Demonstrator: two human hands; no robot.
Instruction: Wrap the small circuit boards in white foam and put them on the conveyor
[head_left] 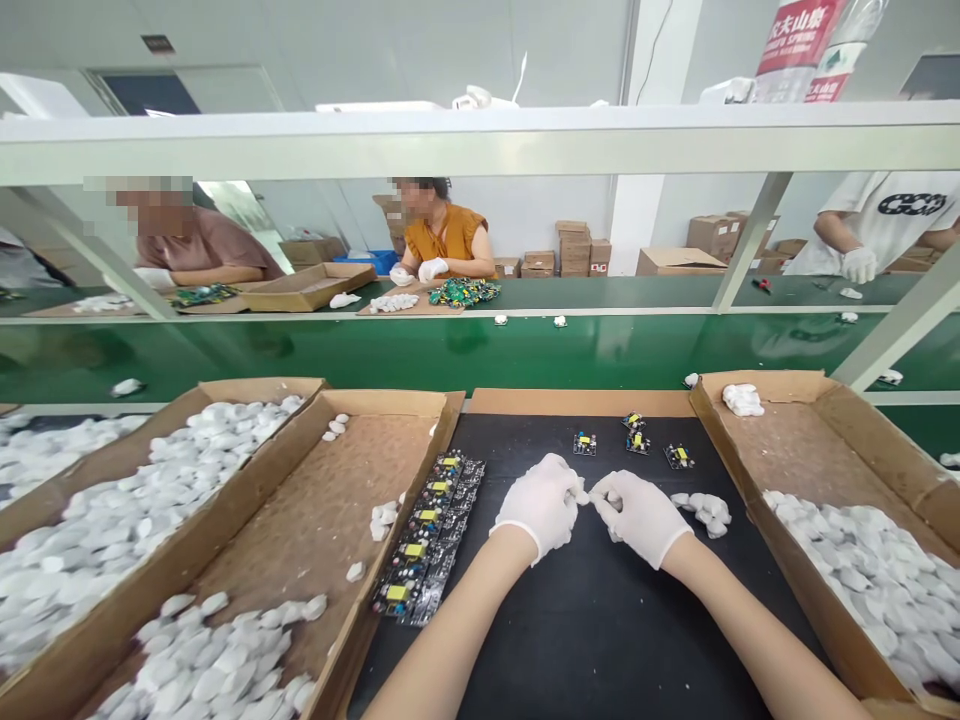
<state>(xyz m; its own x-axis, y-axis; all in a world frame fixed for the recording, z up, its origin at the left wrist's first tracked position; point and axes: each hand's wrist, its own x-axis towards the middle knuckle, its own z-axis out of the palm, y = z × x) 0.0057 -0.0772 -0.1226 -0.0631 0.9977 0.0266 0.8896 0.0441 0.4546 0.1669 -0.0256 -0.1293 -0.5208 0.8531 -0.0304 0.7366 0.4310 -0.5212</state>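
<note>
My left hand (541, 503), in a white glove, is closed in a pinch above the black mat (585, 630). Its fingertips meet those of my right hand (637, 515), gloved alike and also pinched. A bit of white shows between the fingers, but the gloves hide what it is. Beside my right wrist lies a small heap of white rounded pieces (705, 510). Beyond the hands are small circuit boards with yellow parts, among them one board (585, 444) and another at the right (679, 457). Left of my left hand lies a row of joined circuit boards (427, 530).
Cardboard trays of white pieces flank the mat: a left tray (382, 420), a farther left tray (262, 450) and a right tray (795, 400). A green conveyor belt (390, 350) runs behind, under a white shelf frame (480, 145). Several people sit or stand across it.
</note>
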